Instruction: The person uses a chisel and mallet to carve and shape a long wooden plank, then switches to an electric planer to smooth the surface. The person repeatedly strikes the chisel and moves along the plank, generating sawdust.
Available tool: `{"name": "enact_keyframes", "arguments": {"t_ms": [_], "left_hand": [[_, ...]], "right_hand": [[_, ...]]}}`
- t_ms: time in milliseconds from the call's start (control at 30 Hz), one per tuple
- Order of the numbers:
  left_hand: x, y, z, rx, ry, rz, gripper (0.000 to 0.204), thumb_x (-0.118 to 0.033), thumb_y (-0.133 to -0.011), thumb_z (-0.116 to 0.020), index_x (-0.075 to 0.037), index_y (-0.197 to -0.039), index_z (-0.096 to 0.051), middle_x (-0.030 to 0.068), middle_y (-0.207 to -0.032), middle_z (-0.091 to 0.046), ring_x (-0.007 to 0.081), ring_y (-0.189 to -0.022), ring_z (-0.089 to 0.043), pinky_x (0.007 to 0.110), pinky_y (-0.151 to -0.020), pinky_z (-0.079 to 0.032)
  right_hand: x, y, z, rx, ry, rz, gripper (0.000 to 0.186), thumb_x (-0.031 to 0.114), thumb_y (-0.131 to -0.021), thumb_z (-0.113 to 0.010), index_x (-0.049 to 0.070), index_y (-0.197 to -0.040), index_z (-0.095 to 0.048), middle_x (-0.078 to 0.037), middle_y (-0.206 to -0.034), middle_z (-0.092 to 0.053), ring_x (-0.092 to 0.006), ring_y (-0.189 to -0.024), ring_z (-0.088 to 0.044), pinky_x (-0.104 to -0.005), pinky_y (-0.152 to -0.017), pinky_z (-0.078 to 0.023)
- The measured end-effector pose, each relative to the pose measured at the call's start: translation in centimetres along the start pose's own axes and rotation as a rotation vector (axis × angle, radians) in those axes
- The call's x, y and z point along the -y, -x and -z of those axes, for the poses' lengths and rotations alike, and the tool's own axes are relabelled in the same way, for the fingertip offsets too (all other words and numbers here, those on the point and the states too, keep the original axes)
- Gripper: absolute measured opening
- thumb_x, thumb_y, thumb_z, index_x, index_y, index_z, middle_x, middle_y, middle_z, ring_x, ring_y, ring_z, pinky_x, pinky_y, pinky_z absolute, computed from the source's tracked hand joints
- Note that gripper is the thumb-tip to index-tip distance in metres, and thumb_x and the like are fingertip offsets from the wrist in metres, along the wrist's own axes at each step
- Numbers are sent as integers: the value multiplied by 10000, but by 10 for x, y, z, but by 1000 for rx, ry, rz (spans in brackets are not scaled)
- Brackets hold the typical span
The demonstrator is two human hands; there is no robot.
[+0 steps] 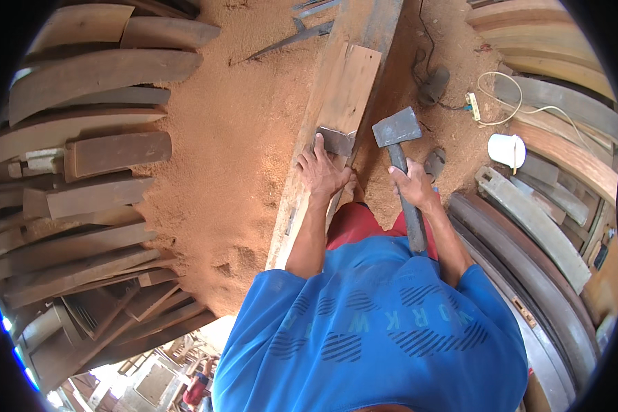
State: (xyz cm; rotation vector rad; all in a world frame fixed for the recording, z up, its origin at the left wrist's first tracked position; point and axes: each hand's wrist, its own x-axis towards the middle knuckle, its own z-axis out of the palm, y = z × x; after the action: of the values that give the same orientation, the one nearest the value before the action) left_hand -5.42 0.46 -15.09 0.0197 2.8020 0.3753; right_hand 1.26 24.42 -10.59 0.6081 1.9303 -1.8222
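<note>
My right hand is wrapped round the dark handle of a mallet. Its blocky grey head points away from me, and the handle's butt reaches back toward my shirt. My left hand lies spread on a long wooden beam, fingers stretched forward. One fingertip touches the edge of a small dark rectangular block. Just beyond the block, a flat reddish-brown board rests along the beam. The mallet head is to the right of the block, apart from it.
Sawdust covers the ground. Stacked timber lines the left, with curved-looking planks at right. A white bucket, a power strip with a pale cord and a dark cable lie right of the beam. Another person is at lower left.
</note>
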Motion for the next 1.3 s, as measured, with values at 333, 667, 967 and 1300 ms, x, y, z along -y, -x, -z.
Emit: {"name": "enact_keyframes", "arguments": {"t_ms": [333, 667, 967, 1300], "left_hand": [[38, 24, 26, -58, 319, 83, 1334, -591, -691, -850, -16, -1629, -96, 303, -1647, -182, 500, -1529, -151, 605, -1248, -125], [182, 292, 16, 79, 1, 341, 1262, -425, -576, -912, -146, -1620, -261, 256, -1538, -335, 466, -1409, -332, 637, -1127, -274], [173, 305, 3, 136, 130, 474, 1223, -245, -573, -898, -251, -1626, -278, 245, -1341, -457, 411, -1258, -455, 555, -1063, -330], [161, 254, 2, 37, 95, 444, 1109, -164, -628, -806, -240, -1615, -306, 265, -1324, -480, 465, -1256, -452, 581, -1086, -335]], "right_hand": [[37, -45, -1, 38, 193, 91, 285, 266, -992, -633, -9, -944, -579, -67, -676, -629, -152, -562, -642, -323, -518, -510], [46, -135, -18, 39, 388, 61, 318, 265, -983, -725, -35, -1046, -641, -98, -823, -702, -158, -595, -645, -311, -513, -523], [21, -167, -33, -75, 635, 172, 382, 226, -993, -718, -98, -1182, -643, -151, -923, -740, -182, -618, -653, -294, -509, -505], [64, -217, -8, -3, 742, 333, 465, 381, -915, -782, -63, -974, -657, -124, -694, -680, -220, -563, -695, -397, -539, -536]]}}
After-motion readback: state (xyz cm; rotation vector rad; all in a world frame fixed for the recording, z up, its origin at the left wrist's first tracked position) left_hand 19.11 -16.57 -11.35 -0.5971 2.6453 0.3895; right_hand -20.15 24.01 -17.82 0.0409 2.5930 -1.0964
